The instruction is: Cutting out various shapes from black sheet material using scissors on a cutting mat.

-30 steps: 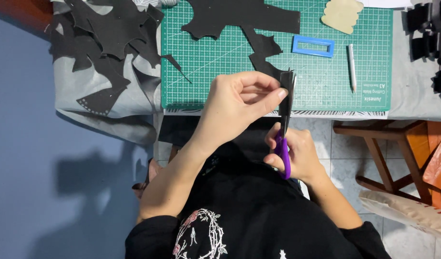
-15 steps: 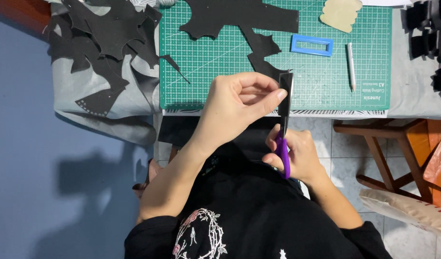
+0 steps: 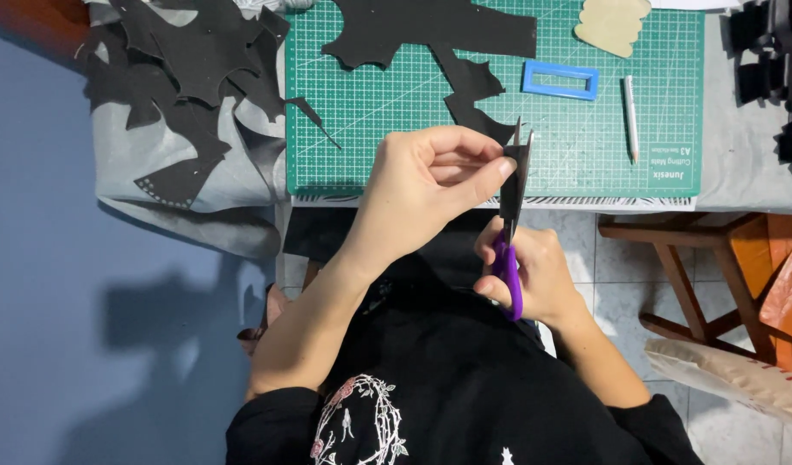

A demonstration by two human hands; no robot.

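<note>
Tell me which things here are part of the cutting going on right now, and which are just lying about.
In use:
- left hand, pinching the small black piece
- right hand, working the purple-handled scissors

Lying about:
- green cutting mat
- black offcuts
- blue rectangular frame
- white pen-like tool
- tan shape
- wooden stool

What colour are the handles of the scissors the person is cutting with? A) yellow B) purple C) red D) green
B: the right hand holds scissors with purple handles, cutting a small black piece pinched by the left hand just in front of the green cutting mat.
</note>
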